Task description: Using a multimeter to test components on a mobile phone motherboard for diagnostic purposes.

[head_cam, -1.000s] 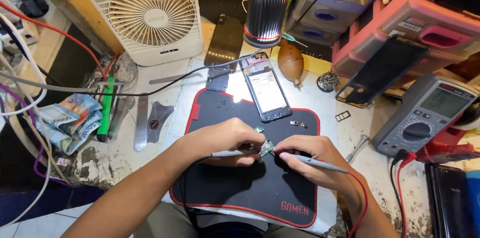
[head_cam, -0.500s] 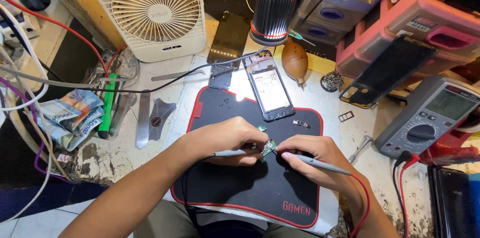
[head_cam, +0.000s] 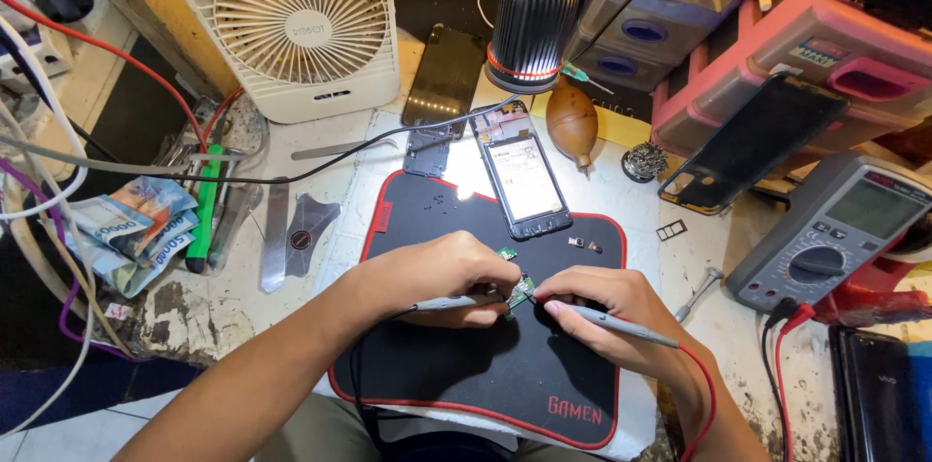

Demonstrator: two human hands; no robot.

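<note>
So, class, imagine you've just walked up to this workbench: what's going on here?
A person is working over a black mat on a cluttered bench. The left hand holds a black-wired probe and the right hand a red-wired probe, both tips meeting at a small green circuit board. Both wires seem to lead to the multimeter on the right. An opened phone lies under the lamp.

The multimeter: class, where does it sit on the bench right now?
In the head view the multimeter lies at the right edge of the bench, right of the black mat and just below the pink drawers.
</note>
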